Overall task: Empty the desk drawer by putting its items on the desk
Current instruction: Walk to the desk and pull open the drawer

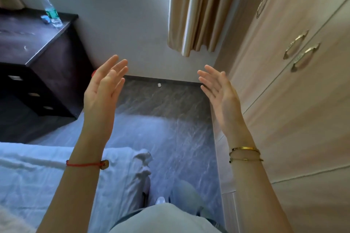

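Observation:
A dark wooden desk [28, 39] stands at the left, with three shut drawers [16, 78] down its front. On its top stand a clear plastic bottle [50, 10] and a small blue thing [45, 19]. My left hand [105, 85] and my right hand [219, 89] are both raised in front of me, palms facing each other, fingers spread, holding nothing. Both hands are well to the right of the desk and touch nothing.
A bed with a white sheet [37, 176] fills the lower left. A light wooden wardrobe [293, 100] with metal handles lines the right. A grey tiled floor [164, 123] runs ahead to a wall with a window and a beige curtain [198, 9].

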`<state>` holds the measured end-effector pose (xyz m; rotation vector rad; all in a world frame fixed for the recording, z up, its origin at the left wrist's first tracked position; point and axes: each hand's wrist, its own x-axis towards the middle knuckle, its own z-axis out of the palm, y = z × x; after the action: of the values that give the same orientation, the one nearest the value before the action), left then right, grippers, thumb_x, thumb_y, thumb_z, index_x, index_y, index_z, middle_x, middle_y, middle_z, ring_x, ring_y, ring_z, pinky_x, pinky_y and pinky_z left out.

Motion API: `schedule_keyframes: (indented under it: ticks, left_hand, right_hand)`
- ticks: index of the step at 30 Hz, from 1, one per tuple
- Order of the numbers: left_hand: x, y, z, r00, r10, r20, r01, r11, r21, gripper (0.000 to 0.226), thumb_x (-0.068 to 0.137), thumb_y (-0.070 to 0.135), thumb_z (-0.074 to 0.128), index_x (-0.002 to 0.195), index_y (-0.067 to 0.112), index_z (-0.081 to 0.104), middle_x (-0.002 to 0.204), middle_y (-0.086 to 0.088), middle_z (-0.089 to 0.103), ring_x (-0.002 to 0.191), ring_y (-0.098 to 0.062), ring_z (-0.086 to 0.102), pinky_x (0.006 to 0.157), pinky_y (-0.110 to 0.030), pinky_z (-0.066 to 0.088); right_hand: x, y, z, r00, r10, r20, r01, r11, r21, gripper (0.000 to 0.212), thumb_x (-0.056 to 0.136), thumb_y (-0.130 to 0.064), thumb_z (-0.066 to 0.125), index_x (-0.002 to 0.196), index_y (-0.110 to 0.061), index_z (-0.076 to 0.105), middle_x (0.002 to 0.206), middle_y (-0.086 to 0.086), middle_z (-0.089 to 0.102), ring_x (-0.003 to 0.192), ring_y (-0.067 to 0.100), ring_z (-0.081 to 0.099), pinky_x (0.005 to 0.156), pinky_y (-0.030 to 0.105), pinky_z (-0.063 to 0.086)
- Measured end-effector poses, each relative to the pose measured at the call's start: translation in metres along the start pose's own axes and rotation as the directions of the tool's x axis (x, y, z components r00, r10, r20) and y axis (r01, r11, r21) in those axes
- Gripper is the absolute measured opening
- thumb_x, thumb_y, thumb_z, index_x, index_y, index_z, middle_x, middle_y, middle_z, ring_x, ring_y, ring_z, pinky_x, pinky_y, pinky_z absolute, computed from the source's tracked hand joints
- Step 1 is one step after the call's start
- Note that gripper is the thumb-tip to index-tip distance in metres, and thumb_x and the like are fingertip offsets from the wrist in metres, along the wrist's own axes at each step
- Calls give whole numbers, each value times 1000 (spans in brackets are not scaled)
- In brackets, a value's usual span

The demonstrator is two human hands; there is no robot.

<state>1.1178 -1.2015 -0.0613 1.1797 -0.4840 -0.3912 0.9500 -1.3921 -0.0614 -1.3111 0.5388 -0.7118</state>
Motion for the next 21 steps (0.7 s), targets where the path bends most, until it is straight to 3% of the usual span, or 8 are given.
schedule_keyframes:
  ticks: [4, 12, 21]
  left_hand:
    - [57, -10, 3, 999, 0, -33, 0, 1000, 8, 36, 99, 21, 40, 130, 28, 58, 135, 4, 66, 129, -9, 60, 112, -31, 42]
    - [165, -34, 7, 971, 62, -231, -63, 998, 3, 35, 104, 15, 37, 135, 19, 55, 134, 0, 66, 127, -11, 62, 111, -29, 44]
    - [248, -42, -12, 824, 179, -538, -173, 983, 62, 38, 101, 24, 41, 135, 20, 55, 136, -2, 64, 130, -14, 60, 116, -36, 39]
  right_hand:
    - [68, 8, 8, 999, 12, 32, -12, 1000, 0, 48, 105, -36, 24, 138, -17, 53, 133, -2, 63, 129, 11, 55, 114, 34, 38]
    - [227, 28, 46, 981, 59, 183, -60, 998, 0, 47, 104, -37, 27, 133, -17, 57, 133, 2, 63, 128, 14, 56, 115, 37, 36]
    - [388, 41, 126, 841, 127, 525, -107, 992, -68, 47, 104, -38, 28, 135, -17, 57, 131, -1, 65, 124, 11, 59, 107, 29, 43]
